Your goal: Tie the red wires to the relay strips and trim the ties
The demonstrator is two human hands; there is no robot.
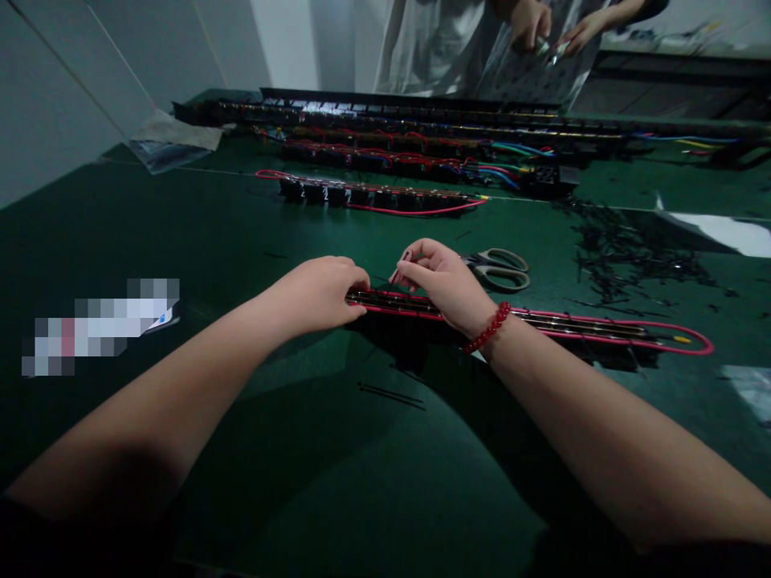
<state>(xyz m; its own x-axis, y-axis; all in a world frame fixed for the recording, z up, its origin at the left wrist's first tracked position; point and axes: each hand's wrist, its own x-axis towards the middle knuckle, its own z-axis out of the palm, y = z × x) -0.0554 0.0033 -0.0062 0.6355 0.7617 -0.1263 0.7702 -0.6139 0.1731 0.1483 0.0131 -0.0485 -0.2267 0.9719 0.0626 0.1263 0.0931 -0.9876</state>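
A long black strip assembly with a red cable looped along it lies across the table in front of me. My left hand grips its left end between thumb and fingers. Over its middle, my right hand pinches a thin black cable tie, whose lower end reaches down to the assembly. Scissors with grey-and-black handles lie just beyond my right hand, their blades partly hidden by it. Two loose cable ties rest on the green surface nearer to me.
Another strip with red cable lies farther back, with several wired black assemblies behind it. Black offcuts are scattered at right. A blurred white item lies at left. Across the table, a person's hands hold something small.
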